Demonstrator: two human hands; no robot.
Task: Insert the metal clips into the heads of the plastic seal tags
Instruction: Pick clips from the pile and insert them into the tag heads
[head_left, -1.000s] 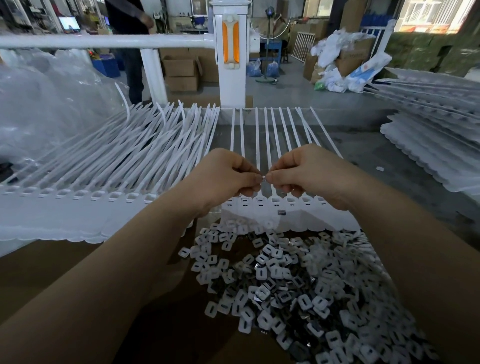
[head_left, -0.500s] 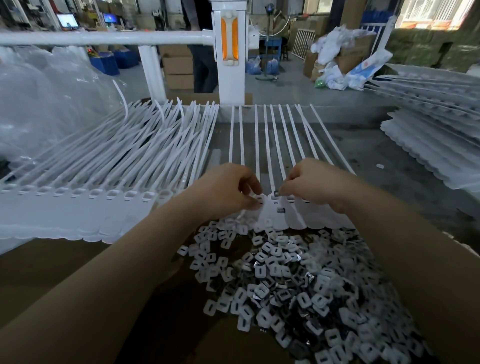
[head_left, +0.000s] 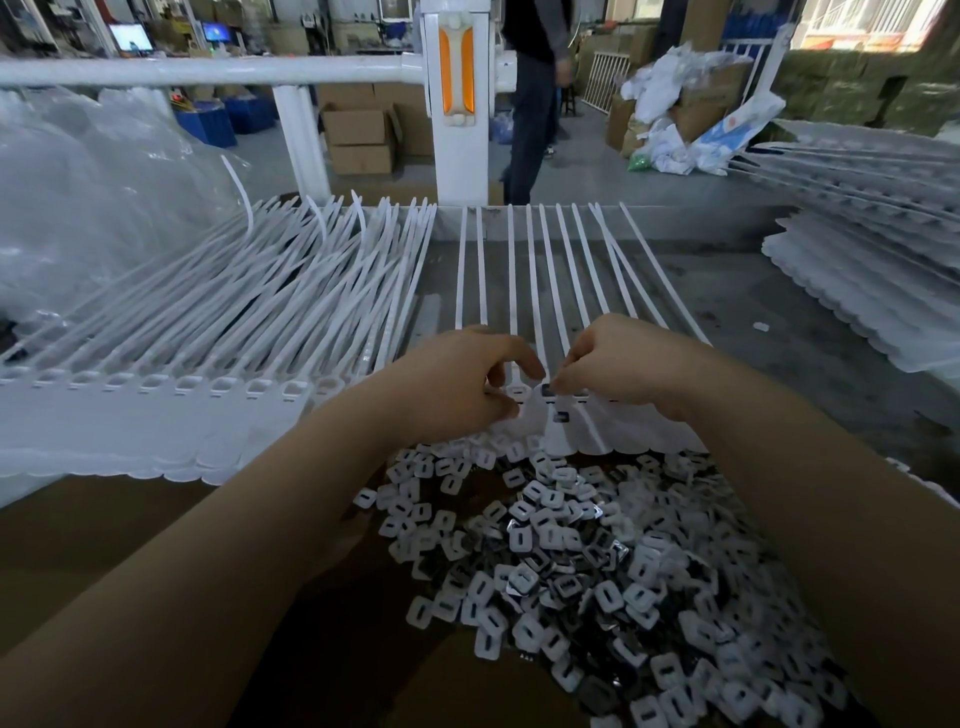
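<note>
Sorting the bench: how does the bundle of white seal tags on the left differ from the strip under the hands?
The left bundle of white plastic seal tags is stacked thick, tails crossing; the strip of white plastic seal tags under the hands lies single-layered, tails spaced, mostly parallel. The bundle lies untouched; left hand and right hand work the strip's heads. Both are white, heads toward the person.

A factory floor: stacked cardboard boxes (head_left: 361, 136), heaps of white seal tags (head_left: 218, 322), concrete floor (head_left: 587, 171).

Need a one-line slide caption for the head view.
Right hand presses a metal clip into a seal tag head steadied by the left hand, above a clip pile.
</note>
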